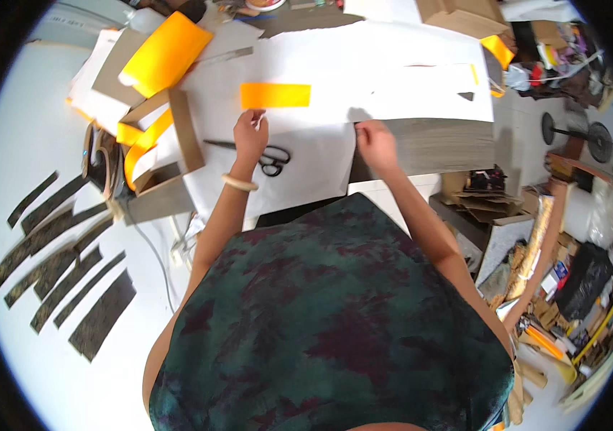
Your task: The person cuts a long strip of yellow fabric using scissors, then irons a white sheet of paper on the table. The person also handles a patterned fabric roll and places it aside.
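Note:
My left hand, with a pale bangle at the wrist, is just below an orange strip that lies flat on white paper. Its fingers are curled together near a small pale bit that I cannot make out. Black-handled scissors lie beside that wrist, their blade partly behind it. My right hand, slightly blurred, is closed at the right edge of a nearer white sheet. Something small and dark shows at its fingertips, too unclear to name.
At the table's left, a cardboard box holds orange ribbon, with an orange roll behind it. A metal ruler lies further back. Dark strips lie on the left floor. Boxes and clutter crowd the right.

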Demonstrator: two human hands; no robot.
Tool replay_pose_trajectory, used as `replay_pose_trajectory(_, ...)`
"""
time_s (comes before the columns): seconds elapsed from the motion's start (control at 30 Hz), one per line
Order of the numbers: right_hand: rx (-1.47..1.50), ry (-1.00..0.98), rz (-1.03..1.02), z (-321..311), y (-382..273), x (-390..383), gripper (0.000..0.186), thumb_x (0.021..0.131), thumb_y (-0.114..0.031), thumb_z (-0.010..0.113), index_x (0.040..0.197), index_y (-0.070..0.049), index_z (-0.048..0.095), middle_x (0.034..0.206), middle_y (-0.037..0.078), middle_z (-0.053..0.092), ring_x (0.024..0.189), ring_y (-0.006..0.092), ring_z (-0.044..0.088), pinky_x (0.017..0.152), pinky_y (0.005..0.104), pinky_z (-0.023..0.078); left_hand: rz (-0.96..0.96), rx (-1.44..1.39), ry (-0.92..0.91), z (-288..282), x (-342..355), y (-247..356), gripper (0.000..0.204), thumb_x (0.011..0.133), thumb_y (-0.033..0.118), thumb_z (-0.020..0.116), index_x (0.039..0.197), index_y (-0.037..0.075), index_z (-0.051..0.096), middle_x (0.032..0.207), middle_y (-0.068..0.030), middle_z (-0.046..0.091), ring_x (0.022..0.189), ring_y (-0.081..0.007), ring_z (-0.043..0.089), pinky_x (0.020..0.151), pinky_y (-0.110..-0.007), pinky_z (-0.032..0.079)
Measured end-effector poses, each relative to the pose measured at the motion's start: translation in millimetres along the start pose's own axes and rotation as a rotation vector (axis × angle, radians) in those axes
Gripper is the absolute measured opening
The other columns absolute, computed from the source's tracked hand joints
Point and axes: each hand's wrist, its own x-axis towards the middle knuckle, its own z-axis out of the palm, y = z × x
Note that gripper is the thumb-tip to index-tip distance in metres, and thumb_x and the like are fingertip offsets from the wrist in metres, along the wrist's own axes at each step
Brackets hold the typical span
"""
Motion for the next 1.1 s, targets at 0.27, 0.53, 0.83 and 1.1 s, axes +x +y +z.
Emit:
replay_pose_trajectory(0.27,-0.215,-0.451,-0.364,154.6,-88.1,-21.5,0.033,0.08,-0.027,0.076,0.102,-0.004,0.069,0.109,0.016,0.065,0.104,0.0311,0.062,0.086,0.0451,0.052,-0.055,-0.029,0.098,-18.4,15.2,56.2,0.015,0.095,0.003,0.067,0.108,-0.004,0.073,0.099,-0.0113,0.075,0.094,-0.0177,0.071,0.084,-0.034,0.061)
replay_pose_trajectory(0.53,-0.064,-0.511,-0.239,152.7,-68.8,-13.1,0.023,0.085,-0.02,0.069,0.094,0.002,0.072,0.088,0.019,0.073,0.089,0.0358,0.072,0.081,0.0489,0.057,0.022,-0.224,-0.152,78.9,42.4,146.8,0.012,0.101,0.006,0.066,0.108,-0.001,0.073,0.101,-0.0074,0.075,0.093,-0.0128,0.069,0.083,-0.028,0.056)
replay_pose_trajectory(0.83,0.177,-0.739,0.12,-138.0,81.0,-15.8,0.055,0.085,-0.05,0.077,0.113,-0.004,0.069,0.1,0.023,0.073,0.096,0.0423,0.071,0.085,0.0528,0.055,0.224,-0.15,-0.428,285.9,107.9,276.2,0.015,0.098,0.008,0.069,0.11,-0.001,0.072,0.099,-0.0105,0.077,0.09,-0.0168,0.074,0.085,-0.03,0.058)
replay_pose_trajectory(1.1,0.214,-0.112,0.533,-348.8,255.5,-98.7,0.049,0.089,-0.003,0.073,0.136,0.001,0.057,0.109,0.022,0.073,0.098,0.0318,0.074,0.087,0.0384,0.058,0.352,0.488,-0.323,557.8,126.5,293.8,0.05,0.079,0.035,0.086,0.114,0.002,0.07,0.111,-0.0134,0.072,0.112,-0.0332,0.065,0.099,-0.046,0.053)
